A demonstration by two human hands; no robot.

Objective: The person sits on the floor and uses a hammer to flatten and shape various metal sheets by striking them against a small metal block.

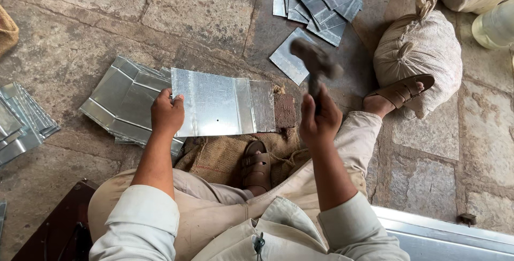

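Galvanised metal sheet (222,103) is held flat over a brick (284,110), long axis left-right | left hand (167,113) is pinching its left edge | right hand (319,117) is closed on raised hammer (316,64), nearer the sheet's right end

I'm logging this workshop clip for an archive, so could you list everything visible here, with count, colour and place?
metal sheet: one, silver-grey, held flat at centre
hammer: one, dark, blurred, raised above the sheet's right end
block: one, reddish-brown, under the sheet's right end
folded sheets: a stack, grey, on the floor behind the held sheet
small flat sheets: a loose pile, grey, top centre
sheet pile: several, grey, left edge
burlap sacking: one, tan, under the near foot
tied sacks: two, off-white, top right
stone floor: grey-brown slabs
sandals: two, brown, on the feet
left hand: grips the sheet's left edge
right hand: closed on the hammer handle
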